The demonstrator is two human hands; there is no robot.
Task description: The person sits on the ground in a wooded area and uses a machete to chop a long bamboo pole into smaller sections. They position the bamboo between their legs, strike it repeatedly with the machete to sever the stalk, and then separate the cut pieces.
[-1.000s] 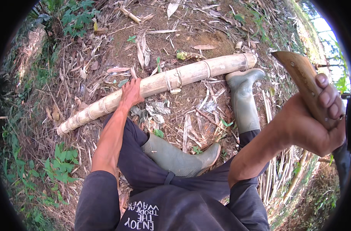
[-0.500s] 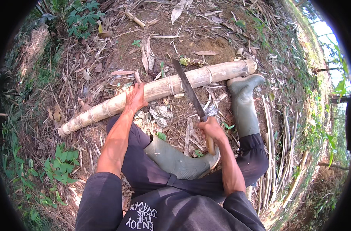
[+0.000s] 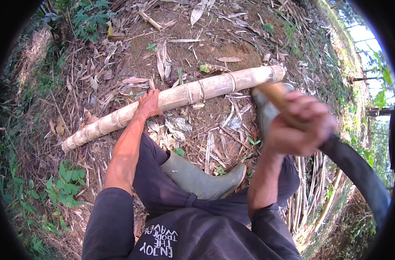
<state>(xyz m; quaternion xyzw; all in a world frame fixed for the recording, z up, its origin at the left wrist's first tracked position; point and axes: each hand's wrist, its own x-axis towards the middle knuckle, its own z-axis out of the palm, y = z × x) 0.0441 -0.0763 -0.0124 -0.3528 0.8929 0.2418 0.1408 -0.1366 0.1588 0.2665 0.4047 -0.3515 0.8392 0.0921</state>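
Observation:
A thick, pale bamboo pole (image 3: 214,84) with ringed joints lies slanted on the ground, its right end farther away than its left. My left hand (image 3: 149,104) grips it left of the middle, fingers laid over the top. Raised on the right, close to the camera and blurred, my right hand (image 3: 299,125) is closed round the wooden handle (image 3: 273,94) of a machete. The dark machete blade (image 3: 357,173) sticks out behind that hand toward the lower right, apart from the pole.
My green rubber boots (image 3: 206,180) are on the near side of the pole, one by its right end. Dry leaves and husks (image 3: 178,128) litter the sloping soil. Thin cut stalks (image 3: 307,195) lie at the right, and leafy plants (image 3: 67,184) grow at the left.
My right hand has swung the machete up and to the right, so the blade now points back instead of lying across the pole. The left hand keeps its place on the bamboo.

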